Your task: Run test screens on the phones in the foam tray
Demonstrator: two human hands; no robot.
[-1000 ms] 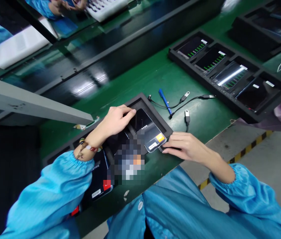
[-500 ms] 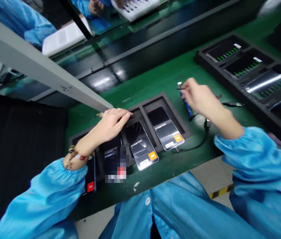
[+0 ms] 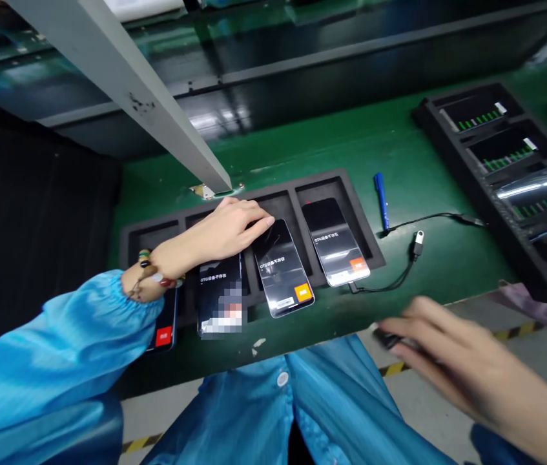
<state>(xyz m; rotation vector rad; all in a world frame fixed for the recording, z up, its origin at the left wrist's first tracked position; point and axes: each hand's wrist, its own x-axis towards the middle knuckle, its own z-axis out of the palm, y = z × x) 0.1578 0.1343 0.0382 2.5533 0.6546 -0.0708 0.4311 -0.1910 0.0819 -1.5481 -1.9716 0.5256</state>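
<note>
My left hand (image 3: 227,232) lies with fingers flat on the top end of a phone (image 3: 283,268) in a black slotted tray (image 3: 341,184). Several phones rest tilted in this tray, screens lit; the rightmost phone (image 3: 336,242) has a black cable (image 3: 399,274) plugged into its lower end. My right hand (image 3: 440,352) is blurred, low over the bench's front edge, fingers pinched on a small dark plug-like thing that I cannot make out clearly.
A blue pen (image 3: 381,200) and a loose adapter (image 3: 417,242) lie on the green bench right of the tray. A second black tray (image 3: 505,145) of phones stands at the far right. A grey metal beam (image 3: 123,90) crosses overhead at the left.
My right hand has come back from beside the pen to the bench's front edge, now closed on a small dark thing. My left hand stayed on the phone.
</note>
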